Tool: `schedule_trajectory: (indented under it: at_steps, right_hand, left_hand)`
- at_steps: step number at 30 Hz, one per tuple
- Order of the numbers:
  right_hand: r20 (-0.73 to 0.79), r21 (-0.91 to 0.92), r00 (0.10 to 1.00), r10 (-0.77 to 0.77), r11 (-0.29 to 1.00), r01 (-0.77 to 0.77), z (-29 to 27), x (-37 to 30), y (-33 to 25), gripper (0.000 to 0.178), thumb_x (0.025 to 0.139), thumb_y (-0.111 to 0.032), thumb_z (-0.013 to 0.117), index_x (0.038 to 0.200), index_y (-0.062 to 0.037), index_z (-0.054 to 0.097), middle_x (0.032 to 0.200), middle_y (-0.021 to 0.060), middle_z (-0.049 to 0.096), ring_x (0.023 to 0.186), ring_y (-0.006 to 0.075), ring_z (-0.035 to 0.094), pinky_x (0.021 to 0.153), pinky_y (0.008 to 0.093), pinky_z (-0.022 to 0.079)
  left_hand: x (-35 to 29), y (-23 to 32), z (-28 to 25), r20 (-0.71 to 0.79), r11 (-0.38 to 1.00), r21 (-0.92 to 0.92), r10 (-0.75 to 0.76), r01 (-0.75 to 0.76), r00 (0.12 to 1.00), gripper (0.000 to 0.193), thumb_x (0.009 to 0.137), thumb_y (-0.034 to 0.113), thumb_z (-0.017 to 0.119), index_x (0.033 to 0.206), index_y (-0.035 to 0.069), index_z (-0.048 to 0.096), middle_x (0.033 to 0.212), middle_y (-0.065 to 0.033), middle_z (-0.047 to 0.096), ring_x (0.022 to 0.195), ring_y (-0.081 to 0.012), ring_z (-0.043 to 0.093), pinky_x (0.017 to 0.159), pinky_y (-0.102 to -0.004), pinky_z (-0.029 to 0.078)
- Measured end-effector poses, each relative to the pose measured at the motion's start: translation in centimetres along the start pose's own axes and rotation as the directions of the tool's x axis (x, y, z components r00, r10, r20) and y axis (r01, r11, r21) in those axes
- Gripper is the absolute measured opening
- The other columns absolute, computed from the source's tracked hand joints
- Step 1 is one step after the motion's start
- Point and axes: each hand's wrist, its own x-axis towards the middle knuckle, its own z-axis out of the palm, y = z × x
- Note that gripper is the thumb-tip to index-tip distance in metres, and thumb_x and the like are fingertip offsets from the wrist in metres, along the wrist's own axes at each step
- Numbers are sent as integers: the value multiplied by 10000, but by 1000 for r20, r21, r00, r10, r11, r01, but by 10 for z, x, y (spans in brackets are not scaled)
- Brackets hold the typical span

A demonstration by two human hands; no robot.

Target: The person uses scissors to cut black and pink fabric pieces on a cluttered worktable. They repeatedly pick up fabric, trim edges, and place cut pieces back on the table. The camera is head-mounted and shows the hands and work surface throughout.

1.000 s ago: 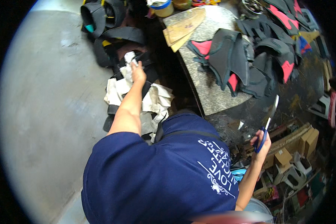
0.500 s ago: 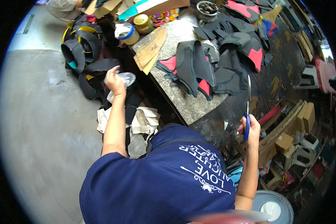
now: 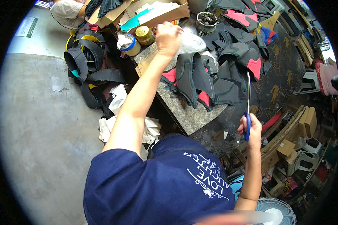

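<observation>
My left hand (image 3: 168,40) is stretched out over the far part of the grey speckled board, its fingers closed on a crumpled clear plastic bag (image 3: 192,42). The bag spreads out to the right of the hand, just beyond the dark padded pieces with red panels (image 3: 194,77). At the right, my right hand (image 3: 253,127) grips a pair of scissors (image 3: 248,103) by the blue handles, fingers partly hidden. The long blades point away from me, next to the dark pieces, and look closed.
Two jars, one blue-rimmed (image 3: 129,45) and one yellow-lidded (image 3: 144,35), stand by a cardboard box (image 3: 184,10). A metal pot (image 3: 206,22) holds dark bits. Black straps (image 3: 77,62) and white cloth (image 3: 151,129) lie left of the table. A fan (image 3: 276,210) stands lower right.
My left hand has swung forward and right, carrying the clear plastic bag from beside the table to above the board. My right hand and the scissors have hardly moved.
</observation>
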Motion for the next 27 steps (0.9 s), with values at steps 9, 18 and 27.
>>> schedule_trajectory:
  at_steps: [9,18,27]
  right_hand:
    - [244,-923,866,-436,168,345,68,121,-90,386,804,-468,622,813,-83,638,744,143,658,747,324,656,649,446,505]
    - [365,-929,911,-191,-10,370,102,181,-88,391,781,-472,635,859,-98,717,841,140,690,803,304,672,704,416,534]
    - [287,-949,944,-161,85,303,110,176,-81,445,788,-491,666,922,-69,718,915,132,703,874,279,683,752,386,536]
  left_hand:
    - [-26,-11,35,579,873,-244,-218,422,786,407,728,54,531,1120,62,638,1012,-201,660,969,-306,635,859,-399,482]
    - [15,-95,-18,417,839,542,-322,52,850,605,705,348,777,1245,183,562,1224,-179,506,1110,-380,523,901,-467,471]
    - [24,-76,-31,253,927,350,-233,135,939,532,673,238,807,1147,163,579,1099,-200,489,1042,-419,530,869,-466,491]
